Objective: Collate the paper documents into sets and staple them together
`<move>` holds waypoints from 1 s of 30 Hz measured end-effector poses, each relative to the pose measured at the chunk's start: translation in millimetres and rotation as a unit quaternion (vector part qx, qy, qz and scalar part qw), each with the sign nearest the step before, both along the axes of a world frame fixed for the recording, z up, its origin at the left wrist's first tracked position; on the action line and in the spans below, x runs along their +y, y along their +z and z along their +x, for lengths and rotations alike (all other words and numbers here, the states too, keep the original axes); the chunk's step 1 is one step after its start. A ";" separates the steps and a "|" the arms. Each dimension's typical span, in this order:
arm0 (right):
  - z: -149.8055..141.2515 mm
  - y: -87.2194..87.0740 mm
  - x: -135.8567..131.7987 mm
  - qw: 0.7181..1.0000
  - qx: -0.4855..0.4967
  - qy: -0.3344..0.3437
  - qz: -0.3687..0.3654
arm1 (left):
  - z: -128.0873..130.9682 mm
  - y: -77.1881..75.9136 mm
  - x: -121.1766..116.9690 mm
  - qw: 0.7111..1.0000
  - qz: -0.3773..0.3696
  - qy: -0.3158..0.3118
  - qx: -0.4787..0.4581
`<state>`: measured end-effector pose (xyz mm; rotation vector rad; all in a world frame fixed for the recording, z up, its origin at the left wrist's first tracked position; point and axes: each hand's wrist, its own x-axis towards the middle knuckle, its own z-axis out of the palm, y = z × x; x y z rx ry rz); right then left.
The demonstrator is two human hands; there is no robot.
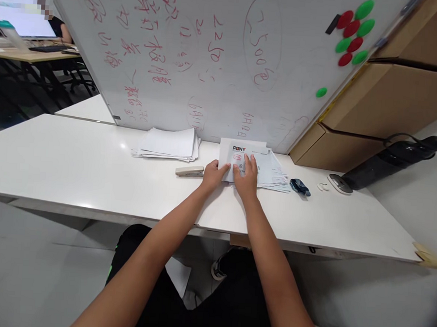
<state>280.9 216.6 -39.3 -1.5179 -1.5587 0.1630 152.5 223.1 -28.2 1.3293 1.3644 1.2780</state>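
Note:
A stack of printed papers point(264, 172) lies on the white table, its top sheet headed "PONY" with a small red stamp mark. The lower sheets fan out to the right. My left hand point(213, 177) grips the left edge of the papers, thumb on top; its other fingers are partly hidden. Spread on the top sheet, the fingers of my right hand point(246, 177) press it flat. A beige stapler point(189, 171) sits just left of my left hand. Farther left is a second pile of white papers point(170, 144), unevenly stacked.
Right of the papers lie a dark watch-like item point(300, 187), a small white piece point(322, 187) and a computer mouse point(340, 184). A black bottle point(392, 162) leans near cardboard boxes point(392, 100). Behind stands a whiteboard point(222, 99) with several magnets. A person point(60, 28) sits at far left.

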 end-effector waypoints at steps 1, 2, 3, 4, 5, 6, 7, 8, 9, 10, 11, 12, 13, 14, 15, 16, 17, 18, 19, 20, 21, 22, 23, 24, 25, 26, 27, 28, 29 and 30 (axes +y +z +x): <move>0.1 -0.3 0.4 1.000 0.003 0.003 -0.006 | 0.9 -0.2 -2.4 0.999 0.014 -0.007 0.044; 0.2 -0.6 0.9 1.000 0.007 0.008 -0.015 | 2.0 -0.7 -4.8 0.995 0.029 -0.016 0.089; 0.3 -0.8 1.4 0.999 0.011 0.015 -0.027 | 3.1 -1.3 -7.1 0.990 0.042 -0.027 0.129; 0.3 -0.9 1.6 0.999 0.016 0.025 -0.038 | 4.0 -1.8 -9.1 0.986 0.050 -0.037 0.157; 0.3 -0.7 1.6 0.998 0.022 0.035 -0.047 | 4.8 -2.2 -10.7 0.983 0.051 -0.045 0.170; 0.0 -0.2 1.3 0.997 0.027 0.046 -0.052 | 5.2 -2.2 -11.9 0.983 0.050 -0.051 0.168; -0.4 0.6 0.5 0.996 0.031 0.058 -0.054 | 5.2 -2.1 -12.7 0.985 0.047 -0.052 0.157; -1.1 1.7 -0.6 0.996 0.034 0.070 -0.054 | 5.1 -1.8 -13.1 0.987 0.043 -0.052 0.145; -1.9 3.0 -1.9 0.994 0.039 0.084 -0.055 | 4.7 -1.4 -13.2 0.989 0.041 -0.053 0.132; -2.8 4.5 -3.5 0.993 0.045 0.099 -0.056 | 4.3 -1.1 -13.1 0.990 0.039 -0.058 0.121; -3.8 6.0 -5.1 0.991 0.052 0.113 -0.055 | 3.9 -0.9 -12.9 0.991 0.040 -0.066 0.113; -4.7 7.5 -6.6 0.989 0.059 0.126 -0.049 | 3.6 -0.8 -12.5 0.991 0.041 -0.073 0.109; -5.4 9.0 -7.8 0.988 0.065 0.132 -0.035 | 3.2 -0.6 -12.0 0.990 0.045 -0.074 0.107; -5.7 10.2 -8.7 0.989 0.069 0.130 -0.012 | 2.9 -0.3 -11.4 0.991 0.051 -0.064 0.106; -5.4 11.2 -9.1 0.991 0.069 0.114 0.019 | 2.4 0.4 -10.7 0.992 0.059 -0.044 0.104; -4.7 11.9 -8.9 0.993 0.068 0.086 0.051 | 1.8 1.6 -10.0 0.993 0.070 -0.016 0.098; -3.4 12.0 -8.1 0.993 0.066 0.051 0.079 | 0.9 3.4 -9.4 0.993 0.082 0.017 0.087; -1.7 11.5 -6.7 0.993 0.061 0.015 0.099 | -0.3 5.6 -8.9 0.992 0.093 0.052 0.073; 0.2 10.3 -4.9 0.993 0.053 -0.016 0.104 | -1.5 8.1 -8.5 0.989 0.104 0.083 0.057; 2.0 8.3 -2.8 0.994 0.040 -0.042 0.094 | -2.8 10.8 -8.4 0.987 0.112 0.110 0.042; 3.6 5.7 -0.5 0.996 0.021 -0.059 0.070 | -4.0 13.4 -8.4 0.984 0.117 0.131 0.029; 4.6 2.8 1.6 0.997 -0.003 -0.070 0.033 | -4.9 15.6 -8.5 0.982 0.121 0.147 0.019; 5.1 -0.3 3.3 0.997 -0.031 -0.076 -0.012 | -5.6 17.4 -8.7 0.979 0.125 0.158 0.009; 5.0 -3.2 4.6 0.993 -0.059 -0.077 -0.062 | -6.0 18.6 -8.8 0.978 0.130 0.163 0.000; 4.6 -5.5 5.2 0.988 -0.083 -0.073 -0.111 | -6.1 19.4 -8.9 0.977 0.135 0.165 -0.010; 3.9 -6.9 5.3 0.981 -0.104 -0.066 -0.153 | -5.9 19.7 -8.9 0.976 0.141 0.165 -0.018; 3.2 -7.5 4.8 0.974 -0.119 -0.058 -0.186 | -5.7 19.7 -8.9 0.975 0.145 0.165 -0.025; 2.5 -7.3 4.0 0.968 -0.130 -0.052 -0.209 | -5.3 19.5 -8.9 0.975 0.148 0.164 -0.030; 2.0 -6.4 3.0 0.965 -0.135 -0.049 -0.221 | -5.0 19.2 -8.8 0.974 0.150 0.165 -0.034; 1.5 -5.2 1.9 0.964 -0.138 -0.048 -0.224 | -4.8 18.9 -8.6 0.974 0.152 0.165 -0.037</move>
